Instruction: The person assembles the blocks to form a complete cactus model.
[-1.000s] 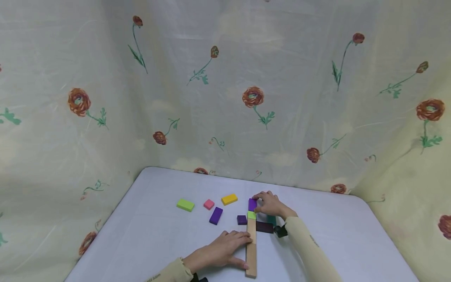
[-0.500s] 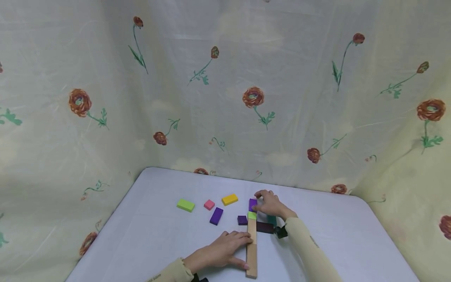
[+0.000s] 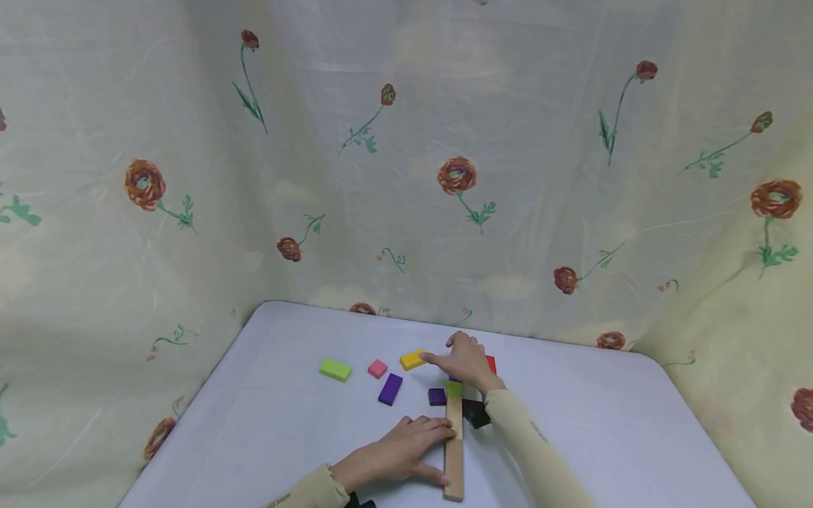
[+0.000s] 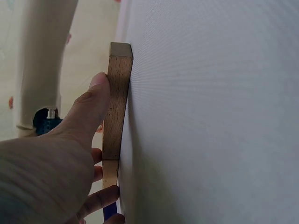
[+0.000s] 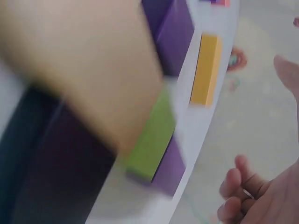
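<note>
In the head view, two wooden blocks (image 3: 454, 469) lie end to end, followed by a light green block (image 3: 454, 389) and a purple block (image 5: 172, 170), mostly hidden from the head camera. My left hand (image 3: 406, 449) rests against the left side of the wooden blocks, its thumb (image 4: 96, 95) touching the nearer one and its fingers spread along the farther part. Over the far end of the row is my right hand (image 3: 466, 361), holding nothing. Its thumb stretches left to the edge of the yellow block (image 3: 411, 360); whether they touch I cannot tell.
Left of the row lie a small dark purple block (image 3: 437, 396), a longer purple block (image 3: 390, 389), a pink block (image 3: 377, 368) and a green block (image 3: 334, 370). A red block (image 3: 491, 363) shows behind my right wrist. A dark block (image 5: 70, 163) sits right of the row.
My right hand has left the purple block at the row's far end and moved left and up, spreading its thumb. The red block has come into sight. My left hand stays put.
</note>
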`<action>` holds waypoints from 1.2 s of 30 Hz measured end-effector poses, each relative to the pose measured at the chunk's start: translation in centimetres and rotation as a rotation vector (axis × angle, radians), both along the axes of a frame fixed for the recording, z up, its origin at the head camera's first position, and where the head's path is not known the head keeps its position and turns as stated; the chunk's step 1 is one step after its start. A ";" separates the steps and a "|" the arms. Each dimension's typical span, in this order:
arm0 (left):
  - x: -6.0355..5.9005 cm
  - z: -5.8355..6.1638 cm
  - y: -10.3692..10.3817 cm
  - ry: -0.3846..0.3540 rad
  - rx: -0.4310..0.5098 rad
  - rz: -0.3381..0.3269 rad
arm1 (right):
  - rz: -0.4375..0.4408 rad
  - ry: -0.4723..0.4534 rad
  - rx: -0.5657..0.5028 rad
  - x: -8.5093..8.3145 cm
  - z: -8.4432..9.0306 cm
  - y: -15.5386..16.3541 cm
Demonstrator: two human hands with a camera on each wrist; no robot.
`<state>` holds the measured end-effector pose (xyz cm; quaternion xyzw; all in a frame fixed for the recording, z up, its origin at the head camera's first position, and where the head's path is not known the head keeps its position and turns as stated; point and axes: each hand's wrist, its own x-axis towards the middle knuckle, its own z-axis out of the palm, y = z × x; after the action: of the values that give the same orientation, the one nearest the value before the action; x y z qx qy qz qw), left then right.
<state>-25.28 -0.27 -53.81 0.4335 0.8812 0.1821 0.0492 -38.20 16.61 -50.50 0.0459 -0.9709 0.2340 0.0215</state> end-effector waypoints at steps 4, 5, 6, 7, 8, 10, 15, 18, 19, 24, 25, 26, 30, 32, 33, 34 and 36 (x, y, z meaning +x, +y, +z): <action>-0.1 -0.1 0.0 0.010 0.012 -0.008 | 0.021 0.007 0.034 0.1 0.0 -2.0; -0.1 -0.1 0.0 0.009 0.015 -0.009 | 0.022 0.007 0.032 0.1 0.1 -2.5; -0.1 -0.2 0.0 0.007 0.017 -0.012 | 0.022 0.003 0.032 0.1 0.1 -2.8; -0.2 -0.2 0.0 0.001 0.017 -0.014 | 0.020 -0.001 0.029 0.1 0.2 -3.2; -0.2 -0.2 0.0 -0.008 0.016 -0.015 | 0.015 -0.006 0.028 0.1 0.2 -3.5; -0.2 -0.2 0.1 -0.023 0.012 -0.016 | 0.001 -0.030 0.030 0.2 0.3 -3.9; -0.2 0.1 0.3 -0.052 -0.002 -0.006 | -0.022 -0.093 0.077 -0.1 0.2 -4.4; -0.2 0.2 0.3 -0.057 -0.005 -0.004 | -0.019 -0.115 0.086 -0.3 0.3 -4.5; -0.2 0.3 0.2 -0.057 -0.006 -0.004 | -0.017 -0.121 0.086 -0.4 0.3 -4.5; -0.2 0.2 0.2 -0.063 -0.002 -0.003 | -0.024 -0.141 0.081 -0.4 0.5 -4.8; -0.2 0.2 0.1 -0.063 -0.001 -0.002 | -0.028 -0.141 0.079 -0.4 0.6 -4.8; -0.2 0.3 0.1 -0.063 0.002 -0.002 | -0.032 -0.140 0.076 -0.4 0.6 -4.9; -0.2 0.1 0.0 -0.058 0.007 -0.003 | -0.055 -0.149 0.071 -0.4 0.6 -5.0; -0.2 0.1 -0.1 -0.055 0.007 -0.005 | -0.059 -0.156 0.075 -0.3 0.4 -5.0; -0.1 0.0 -0.1 -0.055 0.006 -0.005 | -0.058 -0.160 0.079 -0.4 0.4 -5.1; -0.1 0.0 -0.1 -0.054 0.005 -0.004 | -0.055 -0.162 0.078 -0.4 0.3 -5.1; -0.1 0.0 -0.2 -0.050 0.004 -0.003 | -0.043 -0.159 0.078 -0.4 0.3 -5.1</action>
<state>-25.37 -0.46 -53.82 0.4303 0.8786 0.1947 0.0707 -38.60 11.56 -50.23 0.0074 -0.9787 0.1986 -0.0524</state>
